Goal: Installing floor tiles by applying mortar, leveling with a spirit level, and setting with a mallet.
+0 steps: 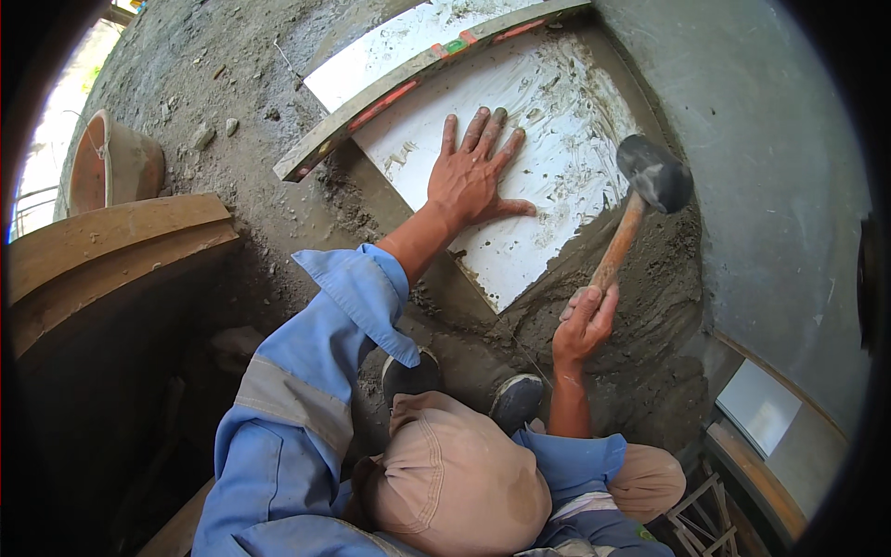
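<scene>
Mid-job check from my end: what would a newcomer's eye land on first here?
Probably the black-headed mallet, gripped by its wooden handle in the right hand, its head by the right side of a smeared white tile. Next, the left hand spread flat on that tile, near the picture's middle. Then the long level slanting across the tile's far part, at the top.

Smeared white tile (559,160), black-headed mallet (631,219)
</scene>
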`<state>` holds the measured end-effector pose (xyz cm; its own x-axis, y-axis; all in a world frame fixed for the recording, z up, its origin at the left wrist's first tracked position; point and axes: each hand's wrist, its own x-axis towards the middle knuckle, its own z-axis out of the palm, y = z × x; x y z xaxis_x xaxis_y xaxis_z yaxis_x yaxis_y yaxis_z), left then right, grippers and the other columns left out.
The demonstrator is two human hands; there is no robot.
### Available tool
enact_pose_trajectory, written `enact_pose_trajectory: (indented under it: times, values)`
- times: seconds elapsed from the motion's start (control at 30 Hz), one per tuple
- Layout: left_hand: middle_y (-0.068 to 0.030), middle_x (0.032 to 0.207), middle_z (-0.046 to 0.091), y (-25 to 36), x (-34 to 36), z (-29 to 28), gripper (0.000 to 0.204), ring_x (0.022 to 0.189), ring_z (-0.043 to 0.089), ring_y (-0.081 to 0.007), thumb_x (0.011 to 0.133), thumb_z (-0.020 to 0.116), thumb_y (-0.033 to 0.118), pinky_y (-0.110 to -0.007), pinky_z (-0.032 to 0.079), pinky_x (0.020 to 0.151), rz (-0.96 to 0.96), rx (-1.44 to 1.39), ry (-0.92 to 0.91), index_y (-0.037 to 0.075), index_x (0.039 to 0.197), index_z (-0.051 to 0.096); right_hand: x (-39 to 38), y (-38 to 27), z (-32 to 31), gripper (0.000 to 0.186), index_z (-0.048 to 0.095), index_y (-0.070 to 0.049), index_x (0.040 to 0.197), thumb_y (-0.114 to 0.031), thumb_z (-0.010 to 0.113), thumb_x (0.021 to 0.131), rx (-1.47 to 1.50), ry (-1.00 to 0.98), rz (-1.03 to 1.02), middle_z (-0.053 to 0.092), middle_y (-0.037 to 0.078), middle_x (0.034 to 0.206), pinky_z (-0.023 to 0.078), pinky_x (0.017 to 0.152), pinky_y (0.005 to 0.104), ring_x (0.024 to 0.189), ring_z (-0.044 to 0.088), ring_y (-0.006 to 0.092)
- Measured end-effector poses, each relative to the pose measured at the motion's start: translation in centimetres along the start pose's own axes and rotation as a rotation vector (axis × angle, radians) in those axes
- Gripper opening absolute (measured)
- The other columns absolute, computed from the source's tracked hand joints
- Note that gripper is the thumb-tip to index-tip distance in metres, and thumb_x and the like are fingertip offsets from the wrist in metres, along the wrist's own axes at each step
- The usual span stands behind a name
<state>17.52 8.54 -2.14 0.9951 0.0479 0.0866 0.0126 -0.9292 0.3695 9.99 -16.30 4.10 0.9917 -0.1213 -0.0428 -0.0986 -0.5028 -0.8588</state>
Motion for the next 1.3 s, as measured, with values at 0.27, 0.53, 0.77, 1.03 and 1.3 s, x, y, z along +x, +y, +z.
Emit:
enact_pose_trajectory:
  times: [0.27, 0.53, 0.77, 1.03, 1.3]
  values:
    - [-0.0137, 0.163, 0.025, 0.7, -0.6, 0.2, 0.117, 0.153, 0.014, -0.0309, 0.068, 0.044, 0.095, -0.059, 0.002, 0.122, -0.004, -0.030, -0.008, 0.021, 0.157, 0.030, 1.0, 3.1, 0.1, 0.055, 0.049, 0.008, 0.135, -0.037, 0.050, 0.103, -0.425, -0.008, -0.139, 0.064, 0.031, 0.109, 0.051, 0.082, 0.0460, 0.099, 0.064, 0.0481]
    - [-0.0149, 0.162, 0.026, 0.3, 0.4, -0.2, 0.115, 0.152, 0.016, -0.0321, 0.069, 0.046, 0.093, -0.059, 0.004, 0.121, -0.002, -0.008, 0.033, 0.020, 0.156, 0.032, 3.8, 1.3, 0.5, 0.052, 0.051, 0.005, 0.133, -0.038, 0.051, 0.104, -0.258, -0.169, -0.048, 0.058, 0.008, 0.083, 0.044, 0.059, 0.0313, 0.068, 0.055, 0.0154]
    - [-0.0154, 0.162, 0.026, 0.7, 0.1, -0.7, 0.116, 0.152, 0.015, -0.0320, 0.068, 0.050, 0.091, -0.059, 0.003, 0.122, -0.022, -0.073, -0.004, 0.018, 0.156, 0.030, 2.5, -0.6, 1.7, 0.048, 0.050, 0.004, 0.135, -0.032, 0.051, 0.104, -0.021, -0.009, -0.081, 0.057, 0.004, 0.078, 0.043, 0.054, 0.0261, 0.063, 0.052, 0.0106]
    - [-0.0162, 0.162, 0.024, 0.9, 0.3, -1.0, 0.113, 0.153, 0.014, -0.0326, 0.071, 0.048, 0.090, -0.059, 0.001, 0.121, -0.029, -0.072, -0.027, 0.017, 0.156, 0.030, 7.6, -0.1, 3.4, 0.057, 0.049, 0.006, 0.137, -0.041, 0.046, 0.104, -0.271, -0.229, 0.045, 0.063, 0.032, 0.115, 0.048, 0.088, 0.0472, 0.106, 0.061, 0.0465]
    - [-0.0169, 0.162, 0.024, 1.0, 0.6, -1.3, 0.113, 0.153, 0.014, -0.0335, 0.072, 0.047, 0.090, -0.060, 0.002, 0.121, -0.036, -0.074, -0.025, 0.018, 0.156, 0.030, 12.8, -3.3, 5.4, 0.053, 0.055, 0.001, 0.129, -0.044, 0.044, 0.103, -0.280, -0.312, 0.025, 0.064, 0.028, 0.100, 0.047, 0.080, 0.0479, 0.090, 0.062, 0.0436]
